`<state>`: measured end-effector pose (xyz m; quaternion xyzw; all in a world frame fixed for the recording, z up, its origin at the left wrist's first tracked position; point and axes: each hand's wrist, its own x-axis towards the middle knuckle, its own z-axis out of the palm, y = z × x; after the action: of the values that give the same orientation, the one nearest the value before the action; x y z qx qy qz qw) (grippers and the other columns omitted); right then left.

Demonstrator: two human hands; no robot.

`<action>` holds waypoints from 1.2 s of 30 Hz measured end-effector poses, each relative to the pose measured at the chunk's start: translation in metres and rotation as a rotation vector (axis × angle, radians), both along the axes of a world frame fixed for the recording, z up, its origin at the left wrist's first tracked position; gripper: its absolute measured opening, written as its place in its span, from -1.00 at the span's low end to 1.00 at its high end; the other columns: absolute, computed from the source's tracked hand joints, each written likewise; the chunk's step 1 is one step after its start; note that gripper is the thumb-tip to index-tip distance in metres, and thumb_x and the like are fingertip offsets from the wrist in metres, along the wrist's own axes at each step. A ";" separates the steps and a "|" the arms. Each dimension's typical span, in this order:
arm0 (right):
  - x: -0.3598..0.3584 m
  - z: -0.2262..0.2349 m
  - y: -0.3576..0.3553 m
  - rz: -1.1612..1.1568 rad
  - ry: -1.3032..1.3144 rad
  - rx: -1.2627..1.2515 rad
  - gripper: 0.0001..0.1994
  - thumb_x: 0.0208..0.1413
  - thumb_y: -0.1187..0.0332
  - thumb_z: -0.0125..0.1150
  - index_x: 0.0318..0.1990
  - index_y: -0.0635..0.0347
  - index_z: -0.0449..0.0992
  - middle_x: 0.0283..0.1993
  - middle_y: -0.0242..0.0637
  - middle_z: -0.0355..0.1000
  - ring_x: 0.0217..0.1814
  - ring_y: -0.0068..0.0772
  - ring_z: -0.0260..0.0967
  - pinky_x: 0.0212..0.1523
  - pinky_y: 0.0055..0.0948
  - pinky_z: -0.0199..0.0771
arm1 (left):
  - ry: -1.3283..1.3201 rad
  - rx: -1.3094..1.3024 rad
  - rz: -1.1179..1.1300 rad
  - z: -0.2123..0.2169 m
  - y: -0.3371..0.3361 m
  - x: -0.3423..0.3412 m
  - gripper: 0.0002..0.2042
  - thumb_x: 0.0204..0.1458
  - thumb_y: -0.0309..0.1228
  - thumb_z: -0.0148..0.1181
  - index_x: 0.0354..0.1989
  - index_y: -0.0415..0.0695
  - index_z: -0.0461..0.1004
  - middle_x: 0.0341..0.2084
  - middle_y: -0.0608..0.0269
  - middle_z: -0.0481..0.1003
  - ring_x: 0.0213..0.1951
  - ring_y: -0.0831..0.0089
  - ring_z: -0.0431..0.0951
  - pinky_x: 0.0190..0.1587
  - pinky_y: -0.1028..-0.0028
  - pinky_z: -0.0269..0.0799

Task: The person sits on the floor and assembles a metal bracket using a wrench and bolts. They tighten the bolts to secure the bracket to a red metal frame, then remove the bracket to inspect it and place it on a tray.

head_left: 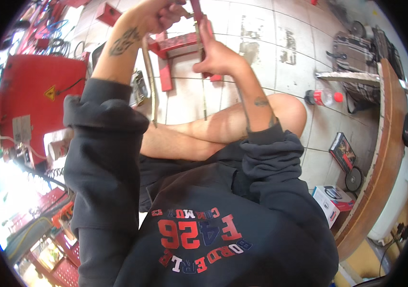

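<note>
At the top edge, my left hand [163,16] has its fingers curled in a pinch beside a red metal bar [196,10]. What those fingers hold is too small and partly hidden to make out. My right hand [220,56] lies against the right side of the same bar, fingers stretched along it and thumb spread apart. The bar belongs to a red metal frame [177,44] with short legs, standing on the tiles. Below the bar a thin, yellowish threaded-looking strip [204,98] runs downward. A second long strip [150,81] slants down under my left forearm.
A red metal cabinet [41,95] stands at left, with cables and tools around it. On the tiled floor at right lie a bottle with a red cap [326,97], a dark flat box [343,150] and a striped bag [357,60]. A wood-edged board [390,158] borders that side.
</note>
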<state>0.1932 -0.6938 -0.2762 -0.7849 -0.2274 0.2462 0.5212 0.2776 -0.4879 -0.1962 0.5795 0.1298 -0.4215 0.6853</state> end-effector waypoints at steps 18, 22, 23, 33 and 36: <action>-0.005 0.014 0.001 0.000 0.043 -0.079 0.19 -0.15 0.47 0.22 0.37 0.20 -0.76 -0.51 -0.09 0.43 -0.55 -0.30 0.42 -0.46 -0.40 0.51 | 0.096 0.276 0.112 0.015 -0.015 0.021 -0.51 0.16 -0.22 -0.26 -0.35 -0.50 0.43 -0.82 0.45 0.10 -0.80 0.66 0.00 -0.79 0.61 -0.07; -0.006 0.018 -0.001 -0.004 0.031 -0.118 0.20 -0.15 0.46 0.23 0.37 0.20 -0.76 -0.51 -0.07 0.43 -0.55 -0.29 0.39 -0.42 -0.41 0.51 | -0.104 0.178 0.235 0.000 -0.019 0.001 -0.57 0.13 -0.18 -0.21 -0.18 -0.28 0.49 -0.82 0.39 0.11 -0.80 0.57 0.07 -0.80 0.56 -0.05; -0.007 0.019 -0.002 -0.002 0.029 -0.137 0.20 -0.16 0.46 0.24 0.37 0.20 -0.76 -0.51 -0.07 0.42 -0.54 -0.28 0.39 -0.41 -0.41 0.51 | -0.115 0.156 0.200 -0.005 -0.019 -0.003 -0.67 0.10 -0.22 -0.15 -0.28 -0.24 0.44 -0.81 0.43 0.12 -0.79 0.62 0.07 -0.78 0.59 -0.03; 0.000 -0.006 0.001 -0.010 -0.023 -0.058 0.23 -0.15 0.49 0.30 0.38 0.17 -0.76 -0.03 0.15 0.30 -0.43 -0.25 0.47 -0.36 -0.38 0.56 | -0.566 0.397 0.146 -0.053 -0.033 -0.074 -0.63 0.04 -0.39 0.12 0.03 -0.27 0.42 -0.55 0.36 0.40 -0.61 0.68 0.32 -0.60 0.64 0.24; 0.001 -0.007 -0.001 -0.016 -0.023 -0.082 0.25 -0.16 0.49 0.33 0.38 0.18 -0.74 0.35 0.30 0.05 -0.31 -0.20 0.55 -0.30 -0.37 0.63 | -0.608 0.473 0.091 -0.057 -0.043 -0.084 -0.27 0.10 -0.35 0.13 0.42 -0.23 -0.06 -0.56 0.37 0.41 -0.57 0.67 0.34 -0.57 0.61 0.23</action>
<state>0.1947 -0.6950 -0.2834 -0.8102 -0.2165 0.2422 0.4879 0.1932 -0.5304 -0.2529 0.8137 0.0401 -0.1579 0.5579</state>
